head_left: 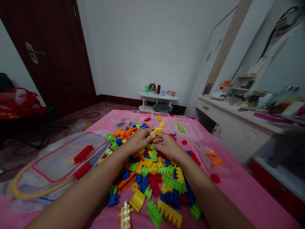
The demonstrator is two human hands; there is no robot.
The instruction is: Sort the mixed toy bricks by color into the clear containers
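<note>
1. Spread under everything: a pink bedspread (240, 187), with a pile of blocks (154, 179) in red, yellow, green, blue and orange heaped across its middle.
2. Above the far side of that pile: the left hand (138, 140), thumb and forefinger pinched shut on a small yellow block (156, 130).
3. Meeting it from the other side: the right hand (168, 147), fingers curled, fingertips gripping the same small yellow block and touching those of the left hand.
4. Along the far edge of the bedspread, side by side: 4 clear trays (193, 133), each with only a few blocks inside; blue, red, yellow and green from left to right.
5. Near the left edge: a clear lid (54, 165) with a pink rim, carrying 2 clusters of red blocks (83, 153).
6. Toward the right edge: a small clear box (201, 152) holding orange blocks (214, 160), and just beside it 1 loose red block (215, 178).
7. At the near edge, between the 2 forearms: a green brick (154, 213) just beside a long yellow brick (169, 215).
</note>
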